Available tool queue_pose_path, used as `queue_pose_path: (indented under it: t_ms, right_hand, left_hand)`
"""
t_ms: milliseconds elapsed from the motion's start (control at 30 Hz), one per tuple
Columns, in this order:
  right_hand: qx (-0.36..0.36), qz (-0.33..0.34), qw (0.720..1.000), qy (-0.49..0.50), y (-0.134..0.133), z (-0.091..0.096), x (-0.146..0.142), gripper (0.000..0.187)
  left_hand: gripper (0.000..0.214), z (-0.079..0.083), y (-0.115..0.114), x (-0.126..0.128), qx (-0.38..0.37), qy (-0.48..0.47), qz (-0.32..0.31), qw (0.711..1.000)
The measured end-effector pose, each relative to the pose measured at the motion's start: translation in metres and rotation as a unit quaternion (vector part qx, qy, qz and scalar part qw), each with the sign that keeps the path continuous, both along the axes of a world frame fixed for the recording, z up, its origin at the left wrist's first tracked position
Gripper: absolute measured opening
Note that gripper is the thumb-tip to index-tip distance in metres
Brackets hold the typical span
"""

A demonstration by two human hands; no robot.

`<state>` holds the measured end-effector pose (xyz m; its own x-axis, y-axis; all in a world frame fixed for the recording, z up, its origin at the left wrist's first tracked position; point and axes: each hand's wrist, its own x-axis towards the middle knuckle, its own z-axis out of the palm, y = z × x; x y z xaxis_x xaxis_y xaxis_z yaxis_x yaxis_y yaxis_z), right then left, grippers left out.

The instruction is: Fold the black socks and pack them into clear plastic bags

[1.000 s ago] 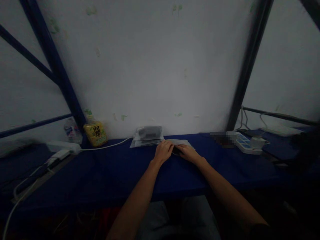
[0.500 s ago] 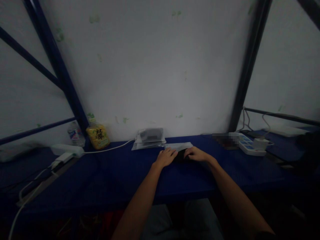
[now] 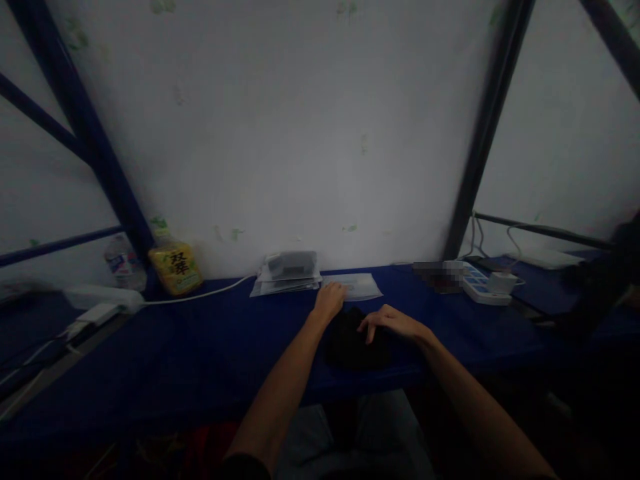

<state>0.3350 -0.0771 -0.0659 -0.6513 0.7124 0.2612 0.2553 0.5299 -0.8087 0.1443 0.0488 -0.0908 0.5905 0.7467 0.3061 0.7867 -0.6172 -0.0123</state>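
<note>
A black soft item [image 3: 353, 343] lies on the blue table [image 3: 210, 347] near its front edge. My right hand [image 3: 393, 323] rests on the item's right side, fingers curled down onto it. My left hand [image 3: 330, 299] reaches past it to a clear plastic bag [image 3: 356, 287] lying flat near the wall, with fingers bent on the bag's left edge. The scene is dim, so the grip of either hand is hard to read.
A stack of bagged items [image 3: 287, 272] leans by the wall. A yellow drink bottle [image 3: 175, 263] and a water bottle [image 3: 123, 261] stand at left beside a white power strip [image 3: 103, 297] with cables. Another power strip [image 3: 487, 287] lies at right. Dark frame posts [image 3: 473, 167] rise behind.
The black item has come toward the table's front edge under my right hand. My left hand has moved off it and forward onto the clear bag.
</note>
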Motion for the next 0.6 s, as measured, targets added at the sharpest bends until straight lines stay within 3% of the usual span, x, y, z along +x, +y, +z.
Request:
queue_pose_path:
  t_ms: [133,267,333,467,600]
  right_hand:
    - [0.077,-0.1,0.986,-0.107,-0.005,0.001,-0.017,0.04]
    - [0.234,-0.134,0.93,-0.248,-0.018,0.006,-0.049,0.037]
    - [0.272,-0.144,0.908,-0.283,-0.023,0.006,-0.065,0.034]
    - [0.274,-0.191,0.909,-0.248,-0.026,-0.001,-0.087,0.029]
    - [0.24,-0.266,0.918,-0.168,-0.022,-0.01,-0.097,0.032]
  left_hand:
    - [0.045,-0.003,0.011,0.012,-0.016,-0.009,0.011,1.0]
    - [0.051,-0.007,0.023,0.013,-0.032,-0.02,0.02,0.999]
    - [0.048,-0.005,0.025,0.008,-0.053,-0.019,-0.009,0.998]
    - [0.043,0.012,0.01,-0.008,-0.088,-0.035,-0.075,0.993]
    - [0.046,0.026,-0.026,-0.037,-0.101,-0.103,-0.09,0.985]
